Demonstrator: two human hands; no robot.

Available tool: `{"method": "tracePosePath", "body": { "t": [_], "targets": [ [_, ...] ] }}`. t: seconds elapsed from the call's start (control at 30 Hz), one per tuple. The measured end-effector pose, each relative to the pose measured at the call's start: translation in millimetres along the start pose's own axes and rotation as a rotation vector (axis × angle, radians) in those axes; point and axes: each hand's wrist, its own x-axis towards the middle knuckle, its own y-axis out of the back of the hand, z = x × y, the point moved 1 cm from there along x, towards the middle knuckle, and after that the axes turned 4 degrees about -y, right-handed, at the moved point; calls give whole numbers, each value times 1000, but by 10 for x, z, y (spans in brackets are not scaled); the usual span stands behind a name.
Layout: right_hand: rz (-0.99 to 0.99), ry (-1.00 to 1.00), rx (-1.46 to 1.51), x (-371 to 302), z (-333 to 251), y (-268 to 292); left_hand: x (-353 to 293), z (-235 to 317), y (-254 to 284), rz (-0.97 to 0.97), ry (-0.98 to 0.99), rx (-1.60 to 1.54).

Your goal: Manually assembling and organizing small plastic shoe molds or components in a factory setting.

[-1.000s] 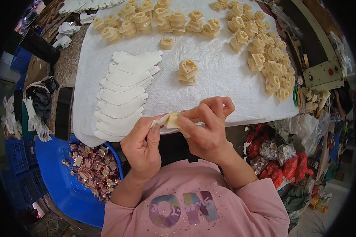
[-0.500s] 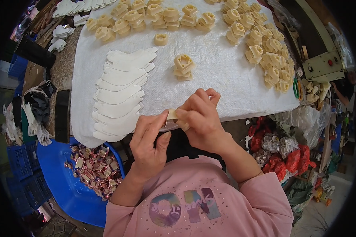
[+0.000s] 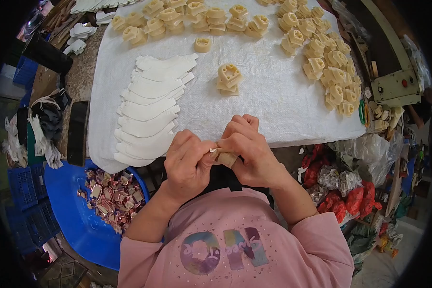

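Free lane is running over white cloth [image 3: 273, 101], between overlapping white pieces [image 3: 149, 110] left and cream blocks [image 3: 335, 76] crowding right; short block stack [image 3: 229, 81] is standing mid-lane, obstructing straight reach beyond right hand [image 3: 251, 151].

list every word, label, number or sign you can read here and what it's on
Pink shirt: large multicoloured letters with smaller pale lettering across them; wording not copied here.
Control panel: any markings are too small to read.
Cream moulded pieces and white cut pieces: no lettering visible.
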Motion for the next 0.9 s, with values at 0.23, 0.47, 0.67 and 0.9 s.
{"method": "tracePosePath", "body": {
  "t": [0.23,0.47,0.67,0.9],
  "targets": [
    [-65,23,21,4,-2,-12,16,-22,13,-60,-61,-53],
    [110,96,-151,-17,73,-36,13,31,91,54,-15,9],
    [139,83,-98,30,-197,14,-39,-61,214,133,-34,9],
    [352,-470,746,-216,-5,-182,5,136,69,259,-46,-211]
  ]
}}
